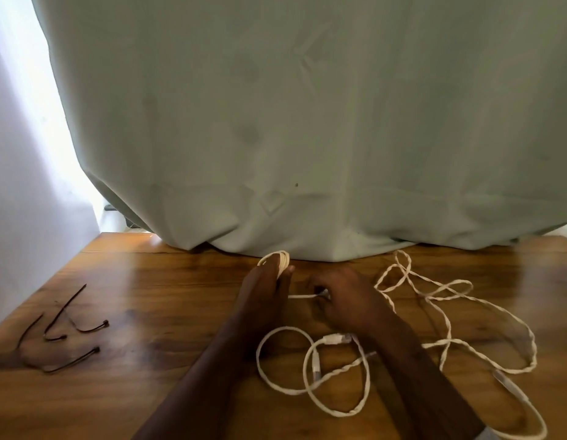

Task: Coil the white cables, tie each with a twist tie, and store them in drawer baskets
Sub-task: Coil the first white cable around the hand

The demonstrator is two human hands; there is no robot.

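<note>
The left hand (266, 290) holds a small coil (280, 260) wound round its fingertips. A taut strand runs sideways from it to the right hand (342, 300), which pinches the white cable (447, 312). The slack lies beyond and below the right fingers, so that hand is nearer to feed the next loop.

A pale green curtain (307, 122) hangs onto a glossy wooden table (149, 296), daylight at left.

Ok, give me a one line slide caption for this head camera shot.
Left hand holds a small coil of white cable while right hand feeds it; twist ties wait on the table.
</note>
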